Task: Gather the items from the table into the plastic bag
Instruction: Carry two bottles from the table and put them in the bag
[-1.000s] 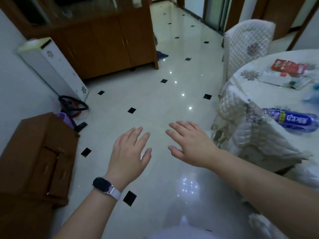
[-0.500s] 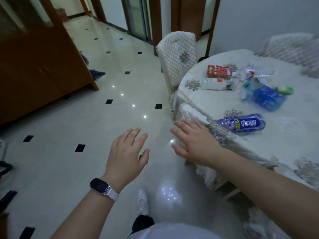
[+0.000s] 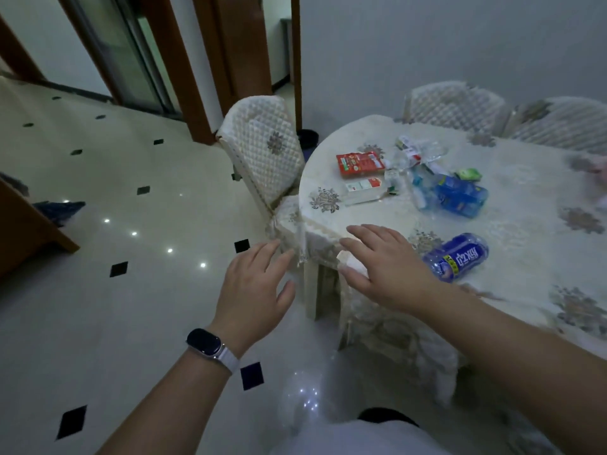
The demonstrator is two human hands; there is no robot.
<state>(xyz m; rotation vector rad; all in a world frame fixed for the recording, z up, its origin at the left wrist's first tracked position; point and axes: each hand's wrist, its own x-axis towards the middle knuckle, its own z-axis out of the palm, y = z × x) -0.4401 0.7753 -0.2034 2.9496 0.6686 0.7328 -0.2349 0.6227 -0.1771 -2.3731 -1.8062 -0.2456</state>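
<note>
A round table (image 3: 512, 221) with a cream embroidered cloth fills the right side. On it lie a blue plastic bottle (image 3: 458, 256) on its side near the front edge, a red carton (image 3: 359, 163), a white carton (image 3: 364, 189), a blue packet (image 3: 460, 195), a small green item (image 3: 469, 173) and crumpled clear plastic (image 3: 417, 152). Whether that plastic is the bag I cannot tell. My right hand (image 3: 387, 261) hovers flat and empty over the table's near edge, just left of the bottle. My left hand (image 3: 253, 290), with a watch on the wrist, is spread over the floor beside the table.
A quilted chair (image 3: 262, 149) stands pushed in at the table's left, and more covered chairs (image 3: 456, 106) stand behind it. A glossy tiled floor (image 3: 115, 290) spreads to the left. A wooden cabinet corner (image 3: 29, 224) and door frames (image 3: 203, 67) line the back.
My view has swung right, from the floor and cabinet to the table. Both hands stay spread and empty; the right one now reaches over the table edge near the bottle.
</note>
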